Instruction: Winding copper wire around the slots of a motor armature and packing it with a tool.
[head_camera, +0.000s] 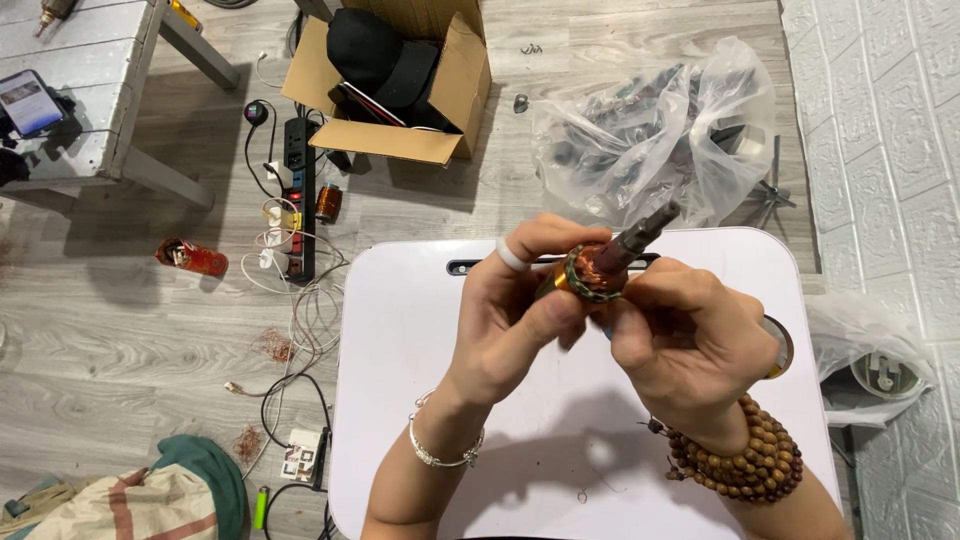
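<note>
Both hands hold a motor armature (598, 268) above the white desk (400, 400). The left hand (515, 310) has its fingers closed around the copper windings, and the right hand (680, 335) grips it from the right. A clear plastic bag (660, 135) lies on the floor at the far side.

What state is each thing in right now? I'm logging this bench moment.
Motor rotor: held over the white table, shaft pointing up and away.
Left hand: gripping the rotor's body.
Right hand: closed against the rotor's winding end.
Cardboard box: open, dark items inside.
Plastic bag: open, full of dark parts.
Power strip: plugs inserted.
</note>
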